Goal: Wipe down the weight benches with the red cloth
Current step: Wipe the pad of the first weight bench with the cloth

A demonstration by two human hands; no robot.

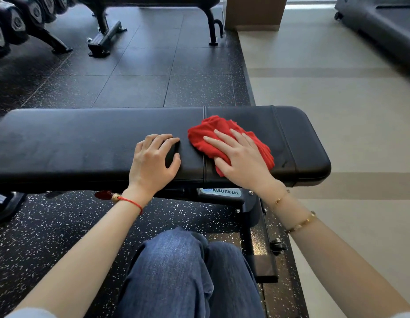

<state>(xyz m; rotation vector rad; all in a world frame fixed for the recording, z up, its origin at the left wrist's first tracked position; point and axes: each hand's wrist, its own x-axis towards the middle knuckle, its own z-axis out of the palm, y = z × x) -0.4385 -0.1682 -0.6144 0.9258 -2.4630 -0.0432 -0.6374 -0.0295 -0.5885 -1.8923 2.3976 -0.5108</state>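
Right hand [242,157] lies flat on the red cloth [224,136], fingers spread and pointing up and to the left, palm pressing the bunched fabric down onto the bench [84,143]. It is not pinching the cloth, just an open hand resting on top. The cloth sits on the right part of the black pad, straddling the seam [204,125] that divides the long section from the shorter end section, with most of the fabric on the end section side. Left hand [153,161] is just beside it, apart from the cloth, fingers curled loosely with the fingertips and thumb resting on the pad near the front edge, holding nothing. A red string bracelet [130,201] circles the left wrist; two thin gold bracelets [301,223] sit on the right forearm.

Moving outward, the bench runs across the view from left to right, and under its front edge a frame label [224,192] reads NAUTILUS. Below, knees in blue jeans [176,267] are close to the frame, over black speckled rubber flooring [50,226]. Beyond the pad, a second bench [153,10] stands at the top of the view, with a dumbbell rack [13,21] at the top left. Pale flooring [337,88] fills the right side.
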